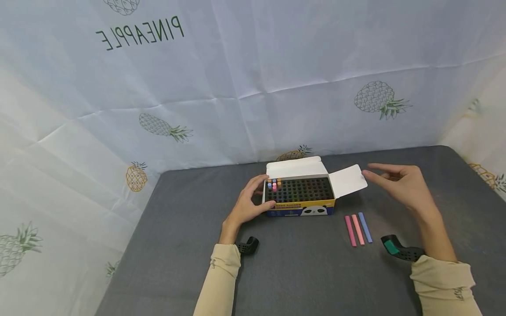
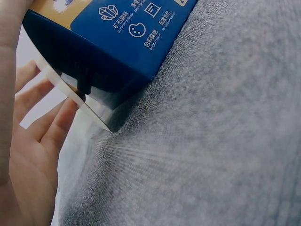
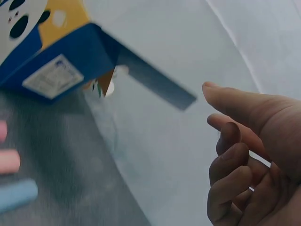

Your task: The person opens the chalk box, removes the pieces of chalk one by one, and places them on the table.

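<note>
Sitting toward 12 o'clock on the grey table is this blue and yellow panda box, lid flap up at 12 and a white side flap sticking out at 3. So call the box the middle of the clock, seen from the head cam. The left hand is at 9, curled round that end of the box, thumb on the front side and fingers round the back, so yeah, it's got a grip on it. The right hand is over at 3, thumb and index held apart, other fingers loosely bent, nothing in it. Thumb tip's right beside the side flap, and the right wrist cam shows a bit of a gap there. Inside the box there's a dark holder full of holes, with a little bunch of coloured sticks in its 10 o'clock corner, blue, orange and pink tops. Three loose chalks lie side by side at 4, dark pink, light pink, blue. Behind it all, at 12, hangs a pineapple-print cloth
</note>
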`<state>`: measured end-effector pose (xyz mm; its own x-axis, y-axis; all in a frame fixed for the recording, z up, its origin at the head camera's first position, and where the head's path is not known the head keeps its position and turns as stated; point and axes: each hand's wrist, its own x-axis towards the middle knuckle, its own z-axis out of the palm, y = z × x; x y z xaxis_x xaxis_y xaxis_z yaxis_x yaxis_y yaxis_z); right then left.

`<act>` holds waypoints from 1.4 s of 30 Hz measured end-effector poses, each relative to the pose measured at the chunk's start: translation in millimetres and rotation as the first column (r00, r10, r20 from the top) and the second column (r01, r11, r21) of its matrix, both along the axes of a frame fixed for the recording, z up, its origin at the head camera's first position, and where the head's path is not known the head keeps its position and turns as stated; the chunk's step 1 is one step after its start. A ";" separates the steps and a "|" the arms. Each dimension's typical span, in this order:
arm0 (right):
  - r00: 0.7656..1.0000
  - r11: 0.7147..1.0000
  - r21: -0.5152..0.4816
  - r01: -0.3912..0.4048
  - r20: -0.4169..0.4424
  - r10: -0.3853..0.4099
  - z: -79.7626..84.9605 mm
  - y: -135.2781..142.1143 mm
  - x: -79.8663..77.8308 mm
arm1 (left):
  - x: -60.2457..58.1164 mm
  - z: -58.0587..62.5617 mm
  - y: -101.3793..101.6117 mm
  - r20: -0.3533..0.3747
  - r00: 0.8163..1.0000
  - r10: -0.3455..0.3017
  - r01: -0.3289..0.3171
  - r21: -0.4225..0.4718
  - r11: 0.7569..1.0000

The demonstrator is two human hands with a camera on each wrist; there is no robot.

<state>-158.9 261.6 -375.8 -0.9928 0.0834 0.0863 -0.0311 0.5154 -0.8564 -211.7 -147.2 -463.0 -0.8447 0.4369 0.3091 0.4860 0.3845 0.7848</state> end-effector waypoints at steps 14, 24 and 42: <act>0.994 0.995 -0.081 -0.065 -0.092 0.058 23.8 -48.8 -7.9 | 0.2 -1.3 0.1 -0.004 1.000 -0.005 0.005 0.005 1.000; 0.984 0.985 -0.108 -0.132 -0.132 0.118 31.2 -78.1 -12.3 | -0.6 -1.3 0.5 0.003 1.000 0.002 -0.002 0.000 1.000; 0.927 0.955 0.044 -0.295 -0.227 0.297 0.3 -162.4 -38.6 | -2.4 -0.9 0.4 -0.001 1.000 0.010 -0.010 -0.006 1.000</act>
